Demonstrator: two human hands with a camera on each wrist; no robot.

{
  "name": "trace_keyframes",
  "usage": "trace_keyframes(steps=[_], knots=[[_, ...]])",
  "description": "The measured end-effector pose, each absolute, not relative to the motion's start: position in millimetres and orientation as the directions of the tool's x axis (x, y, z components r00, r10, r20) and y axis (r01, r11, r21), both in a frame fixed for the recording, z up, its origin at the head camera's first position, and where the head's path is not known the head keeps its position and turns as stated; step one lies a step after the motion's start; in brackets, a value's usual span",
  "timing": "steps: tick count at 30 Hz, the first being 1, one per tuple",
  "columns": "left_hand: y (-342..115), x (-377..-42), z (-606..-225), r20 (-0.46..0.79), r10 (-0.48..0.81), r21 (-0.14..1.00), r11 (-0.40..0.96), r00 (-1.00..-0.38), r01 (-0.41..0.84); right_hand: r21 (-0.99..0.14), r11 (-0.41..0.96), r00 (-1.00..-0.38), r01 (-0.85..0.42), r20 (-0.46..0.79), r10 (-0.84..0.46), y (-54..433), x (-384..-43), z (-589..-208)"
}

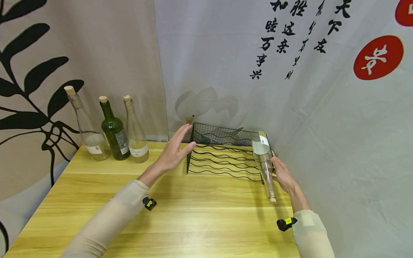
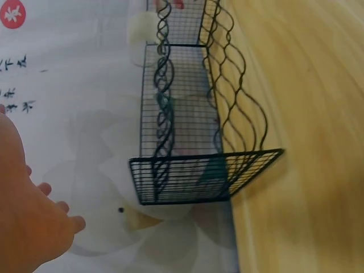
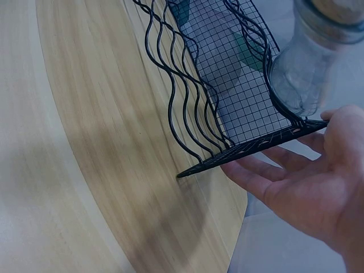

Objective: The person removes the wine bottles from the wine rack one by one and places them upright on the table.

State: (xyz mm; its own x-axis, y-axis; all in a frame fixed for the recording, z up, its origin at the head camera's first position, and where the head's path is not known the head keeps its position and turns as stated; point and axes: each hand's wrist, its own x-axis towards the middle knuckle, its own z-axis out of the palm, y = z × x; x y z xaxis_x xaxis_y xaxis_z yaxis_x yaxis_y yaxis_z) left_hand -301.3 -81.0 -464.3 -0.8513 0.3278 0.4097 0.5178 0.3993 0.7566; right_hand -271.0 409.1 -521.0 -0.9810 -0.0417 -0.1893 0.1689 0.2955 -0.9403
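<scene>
A black wire wine rack (image 1: 222, 156) with wavy bars and mesh sides stands near the back of the table. On its top tier, at the right end, lies a clear glass bottle (image 1: 265, 166), its corked neck towards me and its label at the far end. My right hand (image 1: 284, 175) touches the outside of the rack's right side panel, fingers extended along it and thumb by the top corner. The left hand (image 1: 172, 152) hovers by the rack's left end, fingers straight, apart from the rack in the left wrist view.
At the table's back left stand a tall clear bottle (image 1: 91, 139), a green bottle (image 1: 113, 130) and another clear bottle (image 1: 136, 134), all corked. A printed cloth (image 1: 209, 53) hangs right behind the wooden table (image 1: 193, 222) and along its right side.
</scene>
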Motion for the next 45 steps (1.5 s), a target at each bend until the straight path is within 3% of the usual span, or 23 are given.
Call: trace_keyframes(steps=[14,28,45], knots=[[-70,-312,-508,0.250,0.314,0.821,0.433,-0.916,0.372,-0.940,0.293,-0.980,0.175,-0.195,-0.038,409,-272,-521],[-73,-317,-524,0.018,0.315,0.883,0.439,-0.949,0.163,-0.941,0.283,-0.977,0.186,-0.208,-0.049,409,-272,-522],[-77,-322,-534,0.036,0.301,0.893,0.419,-0.953,0.166,-0.941,0.283,-0.976,0.187,-0.210,-0.052,409,-270,-522]])
